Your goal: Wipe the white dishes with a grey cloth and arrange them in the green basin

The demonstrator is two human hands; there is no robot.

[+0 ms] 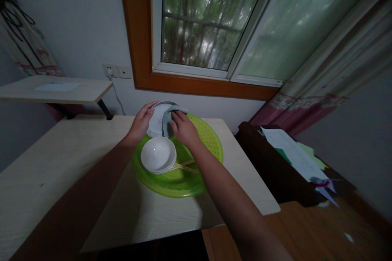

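My left hand (143,121) grips the left rim of a white plate (157,120), which is tilted up over the back of a green basin (183,185). In my right hand (183,127) is a grey-green cloth (168,121), pressed against the plate's face. Below the plate, a small stack of white bowls (157,154) sits in the basin. Several wooden chopsticks (185,166) lie crossed beside the bowls, partly hidden by them and by my right forearm.
The basin stands on a pale wooden table (119,212). A raised shelf (55,89) with a sheet of paper is at the left. Behind are a wall socket (109,70) with a plugged cord and a window (208,20). Papers (294,155) lie on dark furniture at the right.
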